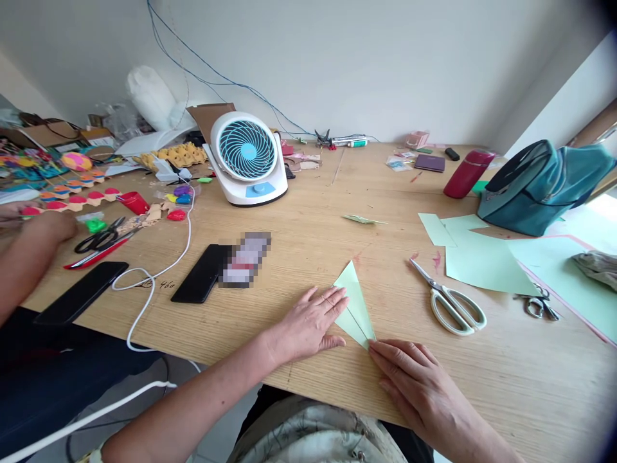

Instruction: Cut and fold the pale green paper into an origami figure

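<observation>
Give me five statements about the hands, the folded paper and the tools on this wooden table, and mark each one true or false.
1. The left hand lies flat on the pale green folded paper triangle. True.
2. The right hand holds the white-handled scissors. False: the scissors lie alone on the light wooden table, and the right hand rests at the triangle's lower tip.
3. The white desk fan with a blue grille stands at the far side of the table. True.
4. The triangle's sharp tip points at the person. False: it points away, towards the fan.
5. Two black phones lie left of the triangle. True.
</observation>
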A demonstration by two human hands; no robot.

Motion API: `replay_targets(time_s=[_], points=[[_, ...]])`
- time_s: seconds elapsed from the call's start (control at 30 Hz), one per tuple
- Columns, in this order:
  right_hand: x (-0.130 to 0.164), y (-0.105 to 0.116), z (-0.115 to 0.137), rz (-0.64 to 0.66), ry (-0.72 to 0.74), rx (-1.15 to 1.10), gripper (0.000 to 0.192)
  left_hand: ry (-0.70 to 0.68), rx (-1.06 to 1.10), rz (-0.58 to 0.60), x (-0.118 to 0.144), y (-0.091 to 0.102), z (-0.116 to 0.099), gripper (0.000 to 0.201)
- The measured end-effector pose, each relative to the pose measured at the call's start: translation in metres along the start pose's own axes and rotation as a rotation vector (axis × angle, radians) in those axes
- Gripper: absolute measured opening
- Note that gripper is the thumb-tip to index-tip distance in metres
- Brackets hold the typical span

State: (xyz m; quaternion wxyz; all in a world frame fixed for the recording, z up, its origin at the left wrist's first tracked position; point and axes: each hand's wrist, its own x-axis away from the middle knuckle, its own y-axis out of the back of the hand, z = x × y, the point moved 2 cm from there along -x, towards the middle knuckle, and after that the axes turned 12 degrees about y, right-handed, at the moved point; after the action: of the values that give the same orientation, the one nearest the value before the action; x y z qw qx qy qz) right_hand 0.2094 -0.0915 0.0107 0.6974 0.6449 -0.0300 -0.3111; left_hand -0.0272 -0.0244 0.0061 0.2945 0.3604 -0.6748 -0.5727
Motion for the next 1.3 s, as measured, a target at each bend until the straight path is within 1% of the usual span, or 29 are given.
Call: replay_targets(time_s=[0.1,0.2,0.4,0.47,0.57,0.63,0.67,0.77,0.9,1.0,1.17,1.3], points=[[-0.001,0.001,0.000,-0.019,-0.002,0.004,0.039,0.062,-0.043,0.011,-0.006,0.000,0.008,0.077],[-0.001,0.002,0.000,-0.019,0.006,0.007,0.041,0.149,-0.101,0.003,-0.011,0.001,0.009,0.074],[-0.002,0.002,0.000,-0.014,-0.003,0.017,0.041,0.260,-0.154,-0.088,-0.016,0.001,-0.004,0.072],[-0.002,0.001,0.001,-0.017,-0.002,0.021,0.039,0.295,-0.163,-0.107,-0.019,0.003,-0.010,0.065],[-0.002,0.001,0.002,-0.030,-0.011,0.017,0.038,0.380,-0.161,-0.118,-0.029,0.009,-0.020,0.041],[-0.002,0.001,0.002,-0.043,-0.014,0.012,0.038,0.463,-0.147,-0.078,-0.039,0.013,-0.025,0.030],[-0.001,0.001,0.002,-0.052,-0.019,0.013,0.037,0.495,-0.139,-0.069,-0.044,0.016,-0.028,0.030],[0.002,0.000,0.002,-0.098,-0.054,0.032,0.036,0.595,-0.101,-0.078,-0.057,0.024,-0.031,0.049],[0.006,-0.004,-0.001,-0.155,-0.085,0.063,0.034,0.718,0.042,0.006,-0.067,0.027,-0.027,0.062],[0.008,-0.007,-0.004,-0.176,-0.112,0.070,0.034,0.735,0.075,0.036,-0.070,0.027,-0.023,0.064],[0.009,-0.010,-0.010,-0.217,-0.222,0.090,0.031,0.672,0.090,0.025,-0.079,0.027,-0.015,0.065],[0.008,-0.012,-0.013,-0.222,-0.257,0.076,0.034,0.642,0.106,0.018,-0.086,0.028,-0.014,0.063]])
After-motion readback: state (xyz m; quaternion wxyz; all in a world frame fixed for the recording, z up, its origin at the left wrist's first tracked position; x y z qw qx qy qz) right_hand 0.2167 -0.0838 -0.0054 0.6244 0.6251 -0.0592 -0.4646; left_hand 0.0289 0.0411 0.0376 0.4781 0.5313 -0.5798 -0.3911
